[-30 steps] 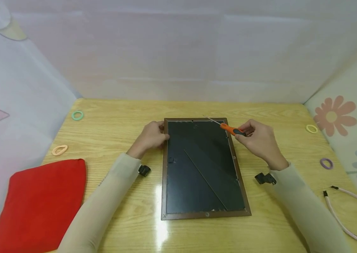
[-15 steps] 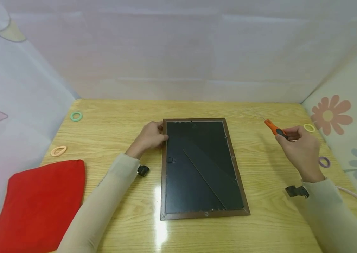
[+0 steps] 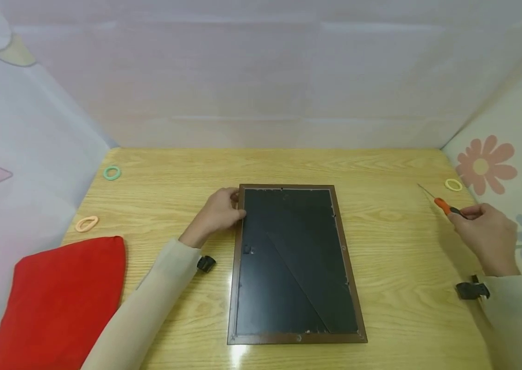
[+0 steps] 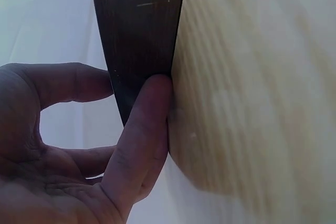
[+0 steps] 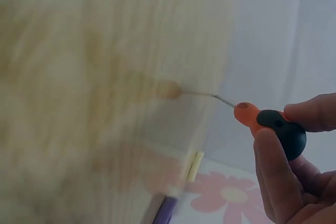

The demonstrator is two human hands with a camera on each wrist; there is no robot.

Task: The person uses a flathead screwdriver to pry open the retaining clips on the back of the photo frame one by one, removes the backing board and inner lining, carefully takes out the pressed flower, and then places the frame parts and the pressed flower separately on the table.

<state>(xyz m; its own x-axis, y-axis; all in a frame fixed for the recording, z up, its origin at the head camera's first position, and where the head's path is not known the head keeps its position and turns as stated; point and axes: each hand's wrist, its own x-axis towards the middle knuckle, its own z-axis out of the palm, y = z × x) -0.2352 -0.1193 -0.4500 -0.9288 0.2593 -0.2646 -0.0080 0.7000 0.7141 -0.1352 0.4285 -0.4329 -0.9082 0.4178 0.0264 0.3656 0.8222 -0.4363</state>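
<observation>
A brown-edged picture frame [image 3: 298, 262] with a black backing faces back side up on the table, in the head view's middle. My left hand [image 3: 218, 211] grips its upper left edge, thumb on top. In the left wrist view, its fingers press against the dark side of the frame [image 4: 139, 24]. Out at the right, apart from the frame, my right hand [image 3: 487, 234] holds a small orange and black screwdriver [image 3: 446, 206] by the handle, thin shaft pointing away and left. The right wrist view shows the screwdriver [image 5: 251, 114] pinched between thumb and fingers, its tip at or near the tabletop.
A red cloth [image 3: 61, 303] lies at the left. Green [image 3: 112, 173] and peach [image 3: 87, 223] rings sit beyond it. At the right edge is a yellow ring [image 3: 453, 185]; a purple ring [image 5: 165, 211] shows in the right wrist view. Fabric walls enclose the wooden table [image 3: 395, 231].
My right hand has carried the screwdriver from above the frame's upper right out to the right and lower. The frame and left hand now sit slightly lower in the head view.
</observation>
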